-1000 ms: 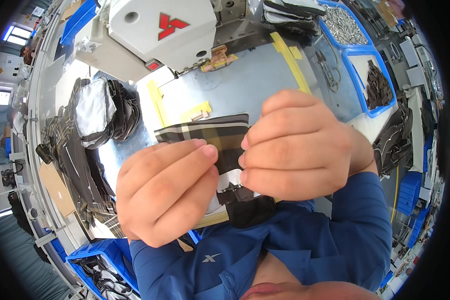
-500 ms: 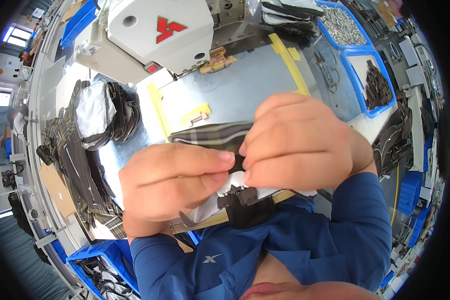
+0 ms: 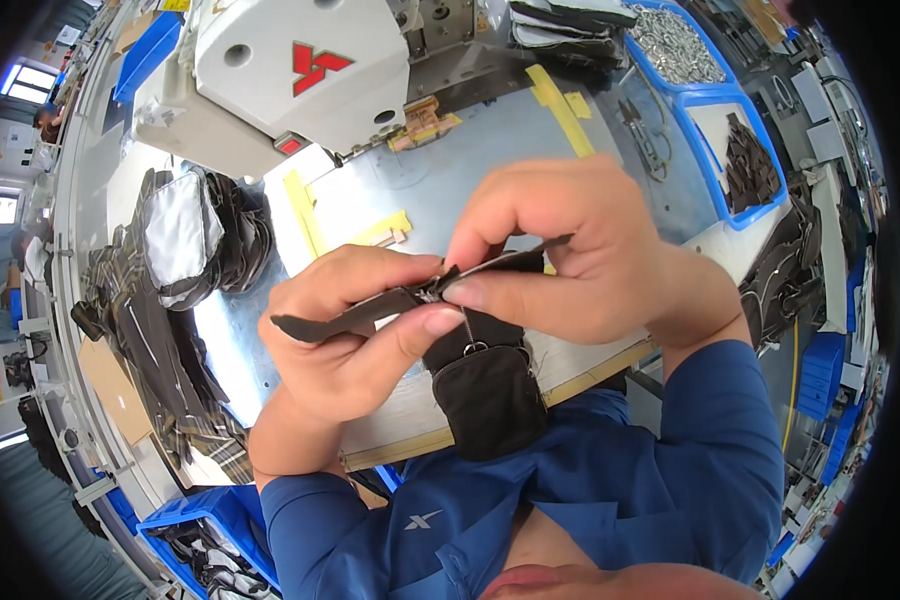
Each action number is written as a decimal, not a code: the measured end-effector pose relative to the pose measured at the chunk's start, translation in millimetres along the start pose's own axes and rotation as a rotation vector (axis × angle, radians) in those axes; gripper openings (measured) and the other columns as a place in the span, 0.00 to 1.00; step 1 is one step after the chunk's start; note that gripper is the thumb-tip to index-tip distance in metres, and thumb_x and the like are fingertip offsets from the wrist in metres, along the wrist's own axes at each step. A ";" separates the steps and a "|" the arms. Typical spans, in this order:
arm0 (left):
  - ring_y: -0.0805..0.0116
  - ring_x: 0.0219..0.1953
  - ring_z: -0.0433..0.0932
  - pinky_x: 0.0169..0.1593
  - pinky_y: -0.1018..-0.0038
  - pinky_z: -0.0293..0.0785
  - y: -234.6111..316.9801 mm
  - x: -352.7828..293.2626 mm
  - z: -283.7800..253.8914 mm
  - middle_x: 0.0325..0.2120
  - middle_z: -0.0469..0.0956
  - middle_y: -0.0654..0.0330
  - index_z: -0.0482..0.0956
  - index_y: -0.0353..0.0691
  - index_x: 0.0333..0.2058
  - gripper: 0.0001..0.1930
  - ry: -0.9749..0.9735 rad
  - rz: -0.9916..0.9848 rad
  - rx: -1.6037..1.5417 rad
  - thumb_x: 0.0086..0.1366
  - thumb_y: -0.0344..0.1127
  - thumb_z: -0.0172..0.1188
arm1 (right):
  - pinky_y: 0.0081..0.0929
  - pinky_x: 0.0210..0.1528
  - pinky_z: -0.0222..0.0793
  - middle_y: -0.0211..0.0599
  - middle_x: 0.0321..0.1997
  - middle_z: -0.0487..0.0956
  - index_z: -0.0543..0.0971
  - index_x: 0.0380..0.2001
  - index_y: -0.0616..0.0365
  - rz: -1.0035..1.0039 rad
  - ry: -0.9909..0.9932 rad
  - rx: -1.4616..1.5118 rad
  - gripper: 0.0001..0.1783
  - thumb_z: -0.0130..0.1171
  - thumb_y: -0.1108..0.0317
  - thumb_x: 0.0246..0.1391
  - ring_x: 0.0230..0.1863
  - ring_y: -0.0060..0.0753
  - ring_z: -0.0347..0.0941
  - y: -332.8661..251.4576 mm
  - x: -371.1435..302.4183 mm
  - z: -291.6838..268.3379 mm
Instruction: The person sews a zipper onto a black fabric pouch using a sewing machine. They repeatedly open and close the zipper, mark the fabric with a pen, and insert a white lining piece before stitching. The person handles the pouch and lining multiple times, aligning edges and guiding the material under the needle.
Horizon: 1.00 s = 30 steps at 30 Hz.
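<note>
- Dark fabric strip (image 3: 360, 313): long axis runs 8-to-2 o'clock.
- I have left hand (image 3: 340, 375) and right hand (image 3: 605, 270) pinching its middle; neither is nearer.

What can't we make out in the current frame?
Head view, hidden: pinched parts of the dark fabric, covered by the left hand and right hand.
Head view, hidden: upper end of the black pouch, behind hands and fabric.
Head view, cut off: white machine, by the upper edge.
Head view, too small: individual metal parts, heaped together.
</note>
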<state>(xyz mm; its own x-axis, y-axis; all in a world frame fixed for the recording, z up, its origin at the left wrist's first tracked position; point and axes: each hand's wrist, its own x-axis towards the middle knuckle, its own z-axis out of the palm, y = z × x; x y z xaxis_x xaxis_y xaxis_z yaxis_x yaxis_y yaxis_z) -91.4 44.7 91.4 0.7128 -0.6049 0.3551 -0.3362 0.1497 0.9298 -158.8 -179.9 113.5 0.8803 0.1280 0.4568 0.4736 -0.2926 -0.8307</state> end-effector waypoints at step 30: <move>0.63 0.28 0.83 0.39 0.70 0.75 -22.7 14.3 5.1 0.28 0.86 0.59 0.87 0.40 0.40 0.18 -0.099 0.482 0.564 0.49 0.24 0.77 | 0.36 0.28 0.68 0.38 0.30 0.76 0.81 0.30 0.63 -0.469 -0.020 -0.539 0.12 0.74 0.75 0.41 0.27 0.40 0.73 4.7 0.0 -0.6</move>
<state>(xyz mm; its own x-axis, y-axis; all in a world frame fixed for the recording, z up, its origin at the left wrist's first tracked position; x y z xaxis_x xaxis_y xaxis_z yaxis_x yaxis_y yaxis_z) -76.8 28.6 74.9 0.3570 -0.6452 0.6754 -0.8808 0.0082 0.4734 -156.5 -181.9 109.8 0.5897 0.3714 0.7172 0.7279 -0.6291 -0.2727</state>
